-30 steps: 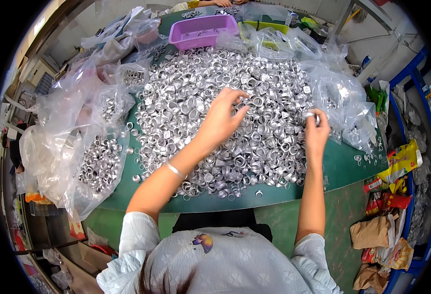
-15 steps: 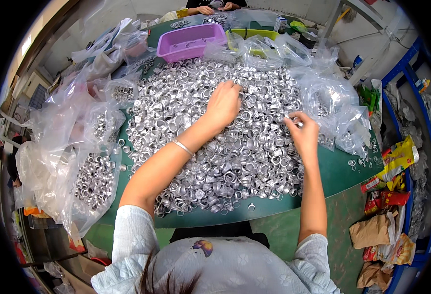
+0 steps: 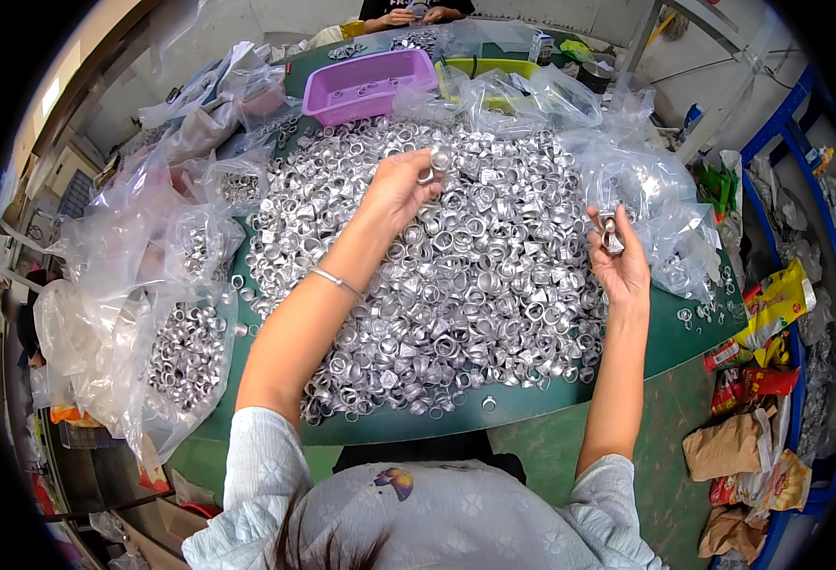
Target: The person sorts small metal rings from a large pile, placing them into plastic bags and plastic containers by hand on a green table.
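Note:
A wide heap of silver-coloured metal rings [image 3: 475, 285] covers the middle of the green table. Above the far part of the heap, my left hand [image 3: 401, 190] pinches a ring [image 3: 440, 158] between its fingers; one more may be with it. My right hand [image 3: 624, 261] is turned palm up over the heap's right edge, its fingers curled round a few rings [image 3: 612, 236]. How many it holds I cannot make out. Clear plastic bags holding more rings lie close beyond my right hand.
A purple basket [image 3: 370, 85] with a few rings and a yellow-green basket [image 3: 489, 68] stand at the far side. Clear bags of rings [image 3: 190, 351] line the left. Beyond, another person's hands [image 3: 413, 15] work. A blue rack [image 3: 798, 285] stands right, near snack packets and brown paper.
My left hand has drawn back leftward, lifting a ring off the heap. My right hand has moved to the right and rolled palm up, showing the rings in it.

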{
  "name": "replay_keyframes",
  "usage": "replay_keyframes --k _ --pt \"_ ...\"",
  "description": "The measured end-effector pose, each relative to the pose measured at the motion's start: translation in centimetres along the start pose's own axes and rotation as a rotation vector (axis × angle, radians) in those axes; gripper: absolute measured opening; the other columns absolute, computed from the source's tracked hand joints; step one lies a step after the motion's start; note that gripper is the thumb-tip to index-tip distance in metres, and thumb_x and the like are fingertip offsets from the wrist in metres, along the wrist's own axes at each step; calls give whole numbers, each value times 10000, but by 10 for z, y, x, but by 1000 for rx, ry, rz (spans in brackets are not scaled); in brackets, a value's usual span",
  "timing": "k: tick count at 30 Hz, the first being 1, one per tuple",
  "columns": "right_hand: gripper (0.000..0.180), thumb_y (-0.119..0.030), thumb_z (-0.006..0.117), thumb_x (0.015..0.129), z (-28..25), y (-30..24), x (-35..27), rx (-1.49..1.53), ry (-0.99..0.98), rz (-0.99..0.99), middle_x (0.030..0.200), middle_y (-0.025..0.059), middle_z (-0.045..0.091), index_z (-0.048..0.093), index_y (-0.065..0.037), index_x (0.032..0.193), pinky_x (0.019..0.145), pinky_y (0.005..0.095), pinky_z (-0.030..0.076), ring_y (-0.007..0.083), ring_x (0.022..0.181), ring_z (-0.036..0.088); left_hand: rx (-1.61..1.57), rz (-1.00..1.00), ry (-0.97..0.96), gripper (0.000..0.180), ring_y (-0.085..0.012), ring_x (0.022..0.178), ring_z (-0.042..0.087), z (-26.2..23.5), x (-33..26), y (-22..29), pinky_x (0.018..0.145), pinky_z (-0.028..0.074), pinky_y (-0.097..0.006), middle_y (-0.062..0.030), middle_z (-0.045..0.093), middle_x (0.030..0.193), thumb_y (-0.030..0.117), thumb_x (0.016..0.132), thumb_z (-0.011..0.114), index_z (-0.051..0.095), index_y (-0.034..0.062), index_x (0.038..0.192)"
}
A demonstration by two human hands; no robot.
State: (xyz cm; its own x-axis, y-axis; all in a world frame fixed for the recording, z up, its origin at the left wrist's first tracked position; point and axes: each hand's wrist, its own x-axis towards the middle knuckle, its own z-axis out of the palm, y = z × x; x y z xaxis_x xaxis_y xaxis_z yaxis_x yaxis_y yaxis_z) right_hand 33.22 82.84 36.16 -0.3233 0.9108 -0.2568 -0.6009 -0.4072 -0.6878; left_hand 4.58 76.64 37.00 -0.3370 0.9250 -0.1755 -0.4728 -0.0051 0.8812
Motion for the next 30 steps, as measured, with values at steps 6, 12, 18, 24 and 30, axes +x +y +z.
replay_keyframes --k 6,12,18,24,30 --pt "120 -74 591 849 -18 2 29 -204 -200 -84 750 63 550 497 -76 924 373 167 308 92 525 466 -230 -80 -90 312 -124 628 550 -11 -10 2 428 406 -182 -139 618 829 94 879 391 470 -53 1143" --pt "134 -138 617 851 -15 7 34 -119 -123 22 750 63 549 540 -35 887 326 160 278 72 483 430 385 68 8 248 -79 561 575 -19 -14 8 423 391 -163 -14 560 719 22 827 484 596 -1 1047" --pt "192 -129 596 862 -18 -2 31 461 -278 315 889 79 521 519 6 976 340 152 279 64 579 396 1106 475 33 211 -127 638 617 -25 -15 12 455 438 -234 -98 606 858 15 794 468 583 -2 970" --pt "228 -97 641 817 -8 -1 27 -118 -306 39 848 60 557 578 12 1007 399 156 332 75 628 458 -60 -141 -88 224 -171 674 584 -11 -13 23 420 391 -219 -87 560 889 -46 709 478 568 18 903" --pt "144 -68 705 696 1 20 36 -1543 -115 -869 750 88 586 679 -22 830 629 316 442 189 666 560 752 333 -25 221 -180 700 588 -4 19 3 545 439 -284 -120 604 831 175 781 629 630 23 943"
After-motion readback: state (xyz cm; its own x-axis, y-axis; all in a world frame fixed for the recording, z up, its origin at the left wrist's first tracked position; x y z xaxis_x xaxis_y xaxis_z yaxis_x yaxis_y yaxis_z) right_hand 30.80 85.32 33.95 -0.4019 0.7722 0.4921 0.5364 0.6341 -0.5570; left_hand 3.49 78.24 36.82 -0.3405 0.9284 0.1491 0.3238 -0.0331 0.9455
